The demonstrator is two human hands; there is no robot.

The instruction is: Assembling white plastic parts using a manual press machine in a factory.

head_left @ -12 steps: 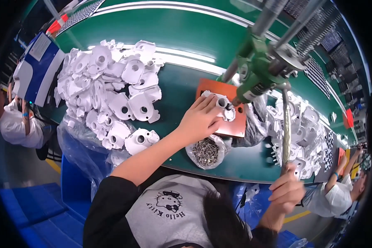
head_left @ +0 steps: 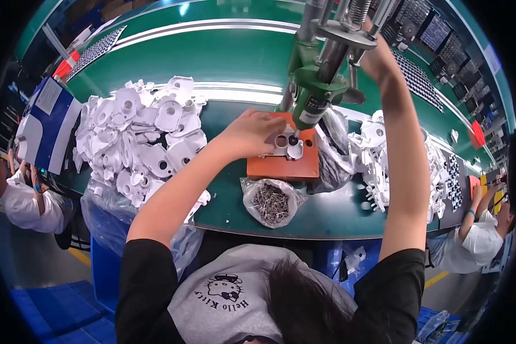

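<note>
My left hand (head_left: 253, 133) is closed on a white plastic housing (head_left: 294, 151), its fingers over the part's left side. The housing rests on an orange block (head_left: 284, 168) below the tip of a green hand press (head_left: 312, 94). My right arm reaches up along the right side of the press. The right hand (head_left: 375, 57) is high beside the press's rods and spring, its fingers largely hidden by them, so its grip cannot be made out.
White housings lie in a big heap (head_left: 135, 135) on the left and another heap (head_left: 378, 152) on the right. An open plastic bag (head_left: 271, 202) of small metal pins or screws stands before the block. A dark plastic bag (head_left: 333, 163) lies beside it. Other people sit at both sides.
My right hand has swung from low at the right, where it held the press's lever, up and away beside the press. My left hand stays at the housing; the view has shifted.
</note>
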